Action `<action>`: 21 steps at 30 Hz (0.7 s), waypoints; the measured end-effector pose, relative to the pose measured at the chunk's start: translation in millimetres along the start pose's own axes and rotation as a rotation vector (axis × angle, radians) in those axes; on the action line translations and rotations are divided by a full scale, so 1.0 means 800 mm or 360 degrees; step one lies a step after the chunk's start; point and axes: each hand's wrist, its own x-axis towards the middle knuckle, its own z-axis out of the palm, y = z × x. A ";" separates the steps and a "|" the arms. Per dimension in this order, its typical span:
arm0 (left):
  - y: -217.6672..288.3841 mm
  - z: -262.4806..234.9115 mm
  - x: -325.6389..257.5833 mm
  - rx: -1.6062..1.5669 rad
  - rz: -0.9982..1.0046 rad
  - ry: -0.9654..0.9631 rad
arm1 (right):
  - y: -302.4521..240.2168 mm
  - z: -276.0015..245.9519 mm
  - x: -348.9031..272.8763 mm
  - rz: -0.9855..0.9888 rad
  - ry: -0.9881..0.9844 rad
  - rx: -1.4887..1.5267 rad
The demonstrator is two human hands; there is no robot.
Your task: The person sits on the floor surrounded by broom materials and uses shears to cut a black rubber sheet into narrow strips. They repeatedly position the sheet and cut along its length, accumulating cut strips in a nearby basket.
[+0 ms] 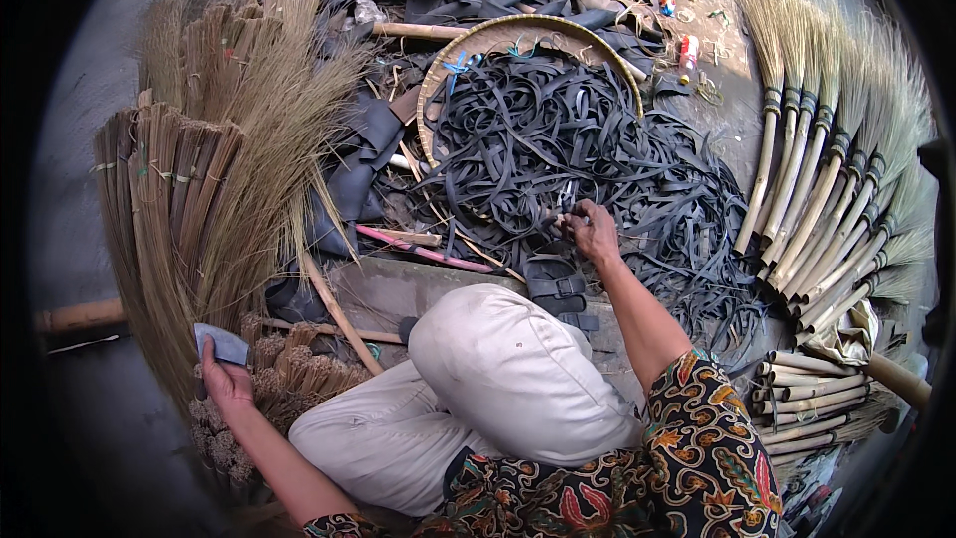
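left hand (227, 379) rested low at the person's left side, fingers curled round a small flat grey blade-like piece (223, 344); thumb and fingers were closed on its lower edge, the piece stuck up and slightly outward above the knuckles. directly beneath and to the inside of that grip lay a bundle of cut grass stalks (299, 371), stub ends facing up, the hand touching or nearly touching them. above the grip rose a large sheaf of dry broom grass (214, 169), fanned out.

right hand (590, 231) reached forward past the bent knee in pale trousers (498, 379), sleeve patterned in batik (697, 438). fingertips were pinched together in the heap of black rubber strips (578, 139); something small and pale showed at the fingertips, too small to tell what. the hand looked closed on a strip or two, though which strip could not be told. the heap spread all round that grip, thickest beyond it, spilling out of a round woven tray (518, 30) farther off.

just nearer than the right grip, below the wrist, sat a dark sandal (558, 289). left of the grip, a thin pink stick (413, 247) lay on a wooden board (398, 289). well to the right of the grip, a row of finished brooms with bound handles (827, 199) lay fanned side by side; more bundled handles (812, 403) were stacked by the elbow.
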 end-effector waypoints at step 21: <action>0.116 0.172 -0.317 -0.0180 0.0538 -0.0667 | -0.365 -0.189 0.013 -0.1386 0.0433 0.0525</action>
